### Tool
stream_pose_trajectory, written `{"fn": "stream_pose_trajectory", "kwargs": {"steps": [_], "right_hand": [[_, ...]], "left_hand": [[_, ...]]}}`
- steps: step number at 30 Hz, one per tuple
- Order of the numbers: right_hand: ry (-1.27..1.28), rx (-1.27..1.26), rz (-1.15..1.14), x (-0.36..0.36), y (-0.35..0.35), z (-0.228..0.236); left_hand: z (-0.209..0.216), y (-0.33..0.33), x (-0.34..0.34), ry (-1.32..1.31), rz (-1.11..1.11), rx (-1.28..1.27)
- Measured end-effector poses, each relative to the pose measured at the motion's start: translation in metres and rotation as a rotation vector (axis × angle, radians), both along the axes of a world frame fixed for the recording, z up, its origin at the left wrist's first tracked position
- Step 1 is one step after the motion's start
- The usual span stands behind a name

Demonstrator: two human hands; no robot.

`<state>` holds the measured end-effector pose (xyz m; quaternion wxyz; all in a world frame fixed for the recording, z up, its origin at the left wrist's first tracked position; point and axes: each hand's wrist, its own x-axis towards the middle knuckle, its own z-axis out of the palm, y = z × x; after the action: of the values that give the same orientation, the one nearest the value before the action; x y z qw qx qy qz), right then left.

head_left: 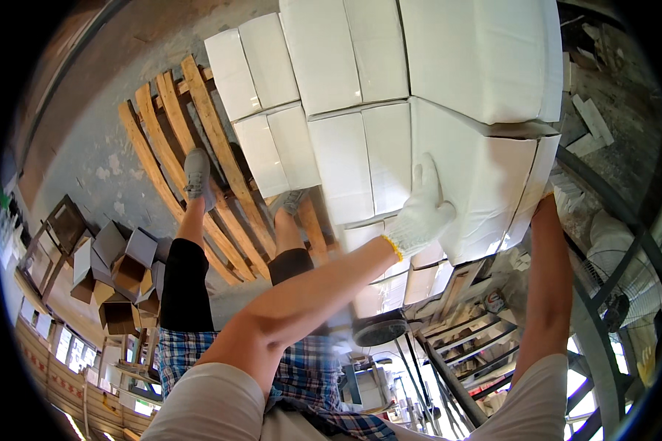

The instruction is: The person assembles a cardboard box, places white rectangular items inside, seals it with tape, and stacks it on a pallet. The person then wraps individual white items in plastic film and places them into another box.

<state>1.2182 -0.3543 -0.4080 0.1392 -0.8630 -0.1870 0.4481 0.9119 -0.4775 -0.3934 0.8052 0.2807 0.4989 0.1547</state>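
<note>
Directions given by clock face, with 12 at top of view.

Main relation: white carton at about 2 o'clock from left hand, and at 9 to 10 o'clock from the end of the right forearm; positioned between the two. Long axis: apparently near 12-to-6, slightly tilted; bent by the lens, therefore true direction uncertain.

Nearer, as far as visible: left hand, apparently in contact with the broad face, low on the 8 o'clock side. Gloved in white, fingers extended and moderately spread, palm toward the face, nothing grasped.

Right hand: hidden behind the carton's 3 o'clock side. Cannot tell whether wide, narrow or gripping; cannot confirm contact.

Carton surroundings: set against a large carton at 12 o'clock, with a dark seam between; beside narrower cartons at 9 o'clock, within the same stack. Farther out, at 10 o'clock: wooden pallet, with left shoe on the slats. Well apart, at 8 o'clock: open boxes, heaped on the floor side.
</note>
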Motion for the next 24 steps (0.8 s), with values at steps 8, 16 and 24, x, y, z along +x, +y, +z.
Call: {"fn": "stream_pose_trajectory", "kwargs": {"steps": [8, 16, 24], "right_hand": [[0.035, 0.006, -0.036, 0.003, 0.001, -0.004], [0.061, -0.008, -0.009, 0.004, 0.015, -0.014], [0.045, -0.011, 0.044, -0.001, 0.047, -0.019]], "left_hand": [[-0.011, -0.023, 0.027, 0.337, -0.011, 0.369], [0.064, 0.077, -0.026, -0.197, 0.139, -0.213], [0.023, 0.062, 0.007, 0.164, 0.056, 0.21]]}}
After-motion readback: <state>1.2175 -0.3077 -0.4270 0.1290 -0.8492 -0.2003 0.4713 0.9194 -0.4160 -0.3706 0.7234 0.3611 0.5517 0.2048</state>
